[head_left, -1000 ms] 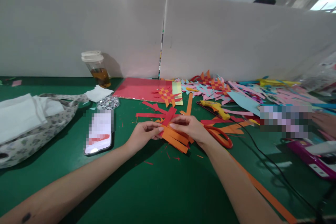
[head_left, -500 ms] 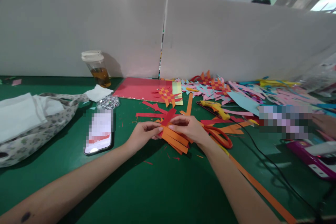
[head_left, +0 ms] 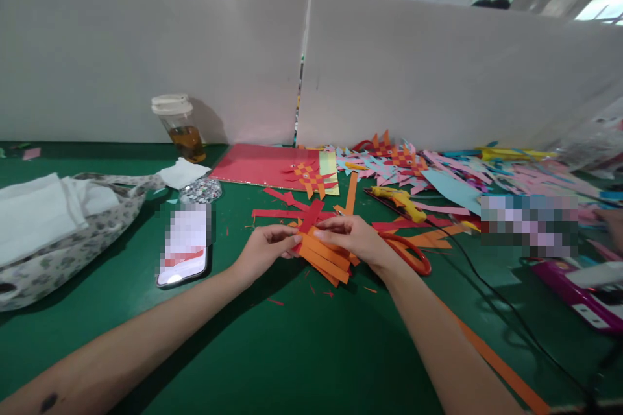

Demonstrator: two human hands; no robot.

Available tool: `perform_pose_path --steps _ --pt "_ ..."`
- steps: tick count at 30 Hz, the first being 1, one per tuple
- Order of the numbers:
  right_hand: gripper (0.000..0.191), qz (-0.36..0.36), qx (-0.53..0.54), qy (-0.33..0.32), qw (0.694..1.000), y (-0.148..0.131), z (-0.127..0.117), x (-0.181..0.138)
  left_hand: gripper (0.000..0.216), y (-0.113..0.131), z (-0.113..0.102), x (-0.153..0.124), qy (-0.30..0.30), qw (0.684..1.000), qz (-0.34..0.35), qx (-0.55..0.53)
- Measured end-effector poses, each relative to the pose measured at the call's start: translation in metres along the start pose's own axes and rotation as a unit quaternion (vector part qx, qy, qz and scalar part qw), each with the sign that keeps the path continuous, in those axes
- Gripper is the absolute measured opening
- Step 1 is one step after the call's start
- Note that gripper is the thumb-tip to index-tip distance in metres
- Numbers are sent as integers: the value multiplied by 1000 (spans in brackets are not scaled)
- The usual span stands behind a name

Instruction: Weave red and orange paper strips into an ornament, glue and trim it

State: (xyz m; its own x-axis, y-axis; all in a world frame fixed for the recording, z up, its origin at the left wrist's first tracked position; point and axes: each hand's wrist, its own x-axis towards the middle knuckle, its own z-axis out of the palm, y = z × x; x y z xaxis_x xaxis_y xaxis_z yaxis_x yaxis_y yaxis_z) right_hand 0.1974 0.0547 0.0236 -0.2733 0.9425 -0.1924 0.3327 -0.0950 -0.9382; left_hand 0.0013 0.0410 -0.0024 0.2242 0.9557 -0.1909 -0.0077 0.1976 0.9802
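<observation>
Between my hands is a piece of orange paper strips (head_left: 327, 267) crossed by a red paper strip (head_left: 311, 215). My left hand (head_left: 269, 248) pinches its left edge, thumb toward the red part. With fingers bent over the top, my right hand (head_left: 351, 237) grips the orange strips from the right. Some fingertips are hidden behind the paper. Loose red strips (head_left: 272, 213) lie just behind the left hand. Orange-handled scissors (head_left: 413, 258) rest beside my right wrist, partly covered by it. Beyond the hands, woven orange-and-red paper fish (head_left: 311, 176) lie on a red sheet (head_left: 253, 165).
A glue gun (head_left: 399, 201) with a black cord lies to the right, before a heap of paper strips (head_left: 487, 175). A purple power strip (head_left: 574, 292) is far right. On the left are a phone (head_left: 187, 246), a drink cup (head_left: 180, 133) and a patterned cloth bag (head_left: 97, 249).
My right forearm has shifted slightly to the right, covering more of the long orange strip. Both hands keep their hold on the paper strips, which have barely moved.
</observation>
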Motion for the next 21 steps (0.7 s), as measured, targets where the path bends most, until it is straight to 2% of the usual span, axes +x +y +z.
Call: perform_pose_path --steps 5,10,14,21 --pt "27 -30 -18 -68 997 -1 5 -1 27 -1 0 0 -15 1000 16 18" --pt "29 1 5 -114 994 -2 7 -3 28 -5 1 0 -25 998 49 38" --pt "30 32 -8 -114 993 -1 6 -4 28 -9 0 0 -36 995 70 59" --pt "32 34 -33 -104 993 -6 1 -6 31 -5 2 -2 -39 996 65 49"
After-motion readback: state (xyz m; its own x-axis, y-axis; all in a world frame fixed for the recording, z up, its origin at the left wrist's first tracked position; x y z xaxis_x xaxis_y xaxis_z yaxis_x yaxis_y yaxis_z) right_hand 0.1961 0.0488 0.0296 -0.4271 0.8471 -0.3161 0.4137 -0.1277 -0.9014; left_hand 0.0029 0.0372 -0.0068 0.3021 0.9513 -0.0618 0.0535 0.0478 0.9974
